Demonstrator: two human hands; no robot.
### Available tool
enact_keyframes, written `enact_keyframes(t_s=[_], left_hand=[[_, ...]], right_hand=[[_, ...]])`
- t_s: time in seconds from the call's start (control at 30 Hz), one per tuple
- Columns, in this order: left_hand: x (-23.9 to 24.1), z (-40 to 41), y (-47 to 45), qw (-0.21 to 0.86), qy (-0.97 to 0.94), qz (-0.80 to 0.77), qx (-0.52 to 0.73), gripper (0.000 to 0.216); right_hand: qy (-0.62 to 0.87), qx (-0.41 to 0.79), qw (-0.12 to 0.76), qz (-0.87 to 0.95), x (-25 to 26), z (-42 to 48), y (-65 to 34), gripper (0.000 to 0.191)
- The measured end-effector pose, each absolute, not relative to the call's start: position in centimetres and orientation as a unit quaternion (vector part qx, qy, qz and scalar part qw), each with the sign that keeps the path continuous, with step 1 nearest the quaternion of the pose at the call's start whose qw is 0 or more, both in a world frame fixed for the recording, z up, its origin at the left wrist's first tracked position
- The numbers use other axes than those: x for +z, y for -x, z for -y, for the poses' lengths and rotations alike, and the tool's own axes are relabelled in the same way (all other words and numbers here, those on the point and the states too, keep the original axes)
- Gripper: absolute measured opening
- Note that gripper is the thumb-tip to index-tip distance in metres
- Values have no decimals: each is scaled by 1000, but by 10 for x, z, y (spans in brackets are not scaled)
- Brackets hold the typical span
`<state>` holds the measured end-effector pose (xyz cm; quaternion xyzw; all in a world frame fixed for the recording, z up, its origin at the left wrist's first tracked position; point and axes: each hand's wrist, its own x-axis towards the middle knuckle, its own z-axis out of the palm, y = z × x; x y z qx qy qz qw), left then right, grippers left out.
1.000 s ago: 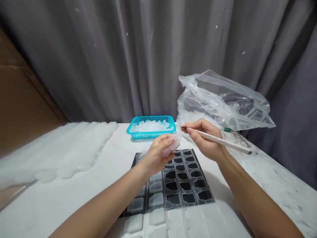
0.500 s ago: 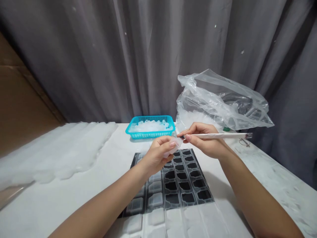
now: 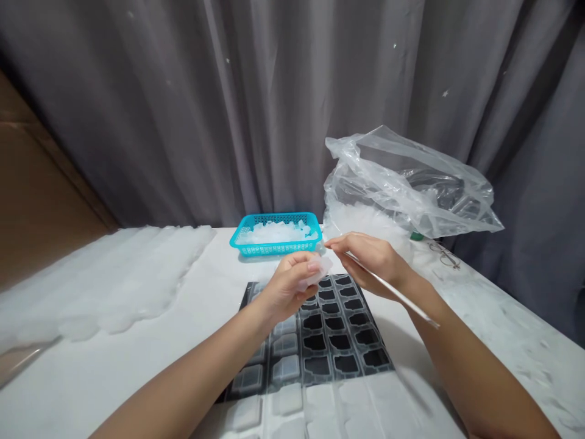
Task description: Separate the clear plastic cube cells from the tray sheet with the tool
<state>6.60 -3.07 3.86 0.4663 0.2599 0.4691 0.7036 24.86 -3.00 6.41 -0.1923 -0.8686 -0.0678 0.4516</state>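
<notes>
My left hand (image 3: 287, 288) is shut on a small translucent white piece (image 3: 319, 272), which shows past the fingertips. Its shape is partly hidden by my fingers. My right hand (image 3: 370, 262) is close by on the right, a short gap from that piece, and grips a thin white stick (image 3: 414, 306) that slants down across my wrist. Below both hands lies a black tray with several rows of cells (image 3: 338, 341), and its left part is hidden by my left hand and forearm.
A teal mesh basket (image 3: 274, 241) of white translucent pieces stands behind my hands. To its right is a crumpled clear plastic bag (image 3: 402, 189). White padding (image 3: 105, 280) lies at left on the white table (image 3: 205, 268), with cardboard and a grey curtain behind.
The white stick has swung from level to slanting down along my right forearm, and my right fingers have opened slightly around it. My left hand and its piece stay nearly still.
</notes>
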Motion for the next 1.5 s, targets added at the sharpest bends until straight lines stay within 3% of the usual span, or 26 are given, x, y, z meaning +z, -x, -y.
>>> enact_keyframes(t_s=[0.2,0.5,0.6,0.7,0.77,0.93,1.07,1.27,1.5], left_hand=[[40,31,-64,704,-489,-236,458,40],[38,29,-64,681,-516,-237,463,41],[38,6,-50,525,-633,-309,478,36],[38,-37,-25,170,-768,-459,413,25],[38,-69,-6,-9,-766,-562,312,28],[37,-115,17,-97,-780,-613,79,48],[30,-110,6,-183,-774,-592,127,45],[-18,-86,-34,-50,-873,-477,89,27],[-54,-81,-37,3,-858,-491,148,25]], right_hand=[[218,-83,464,855,63,25,-252,12],[313,22,448,837,55,12,-258,13],[385,90,395,829,46,-2,-262,16],[445,214,344,799,29,-19,-261,18],[465,264,337,775,15,-29,-257,15],[497,308,345,735,-15,-45,-245,8],[508,401,349,677,-32,-52,-240,10],[519,523,371,565,-47,-54,-230,10],[510,575,417,485,-51,-51,-219,10]])
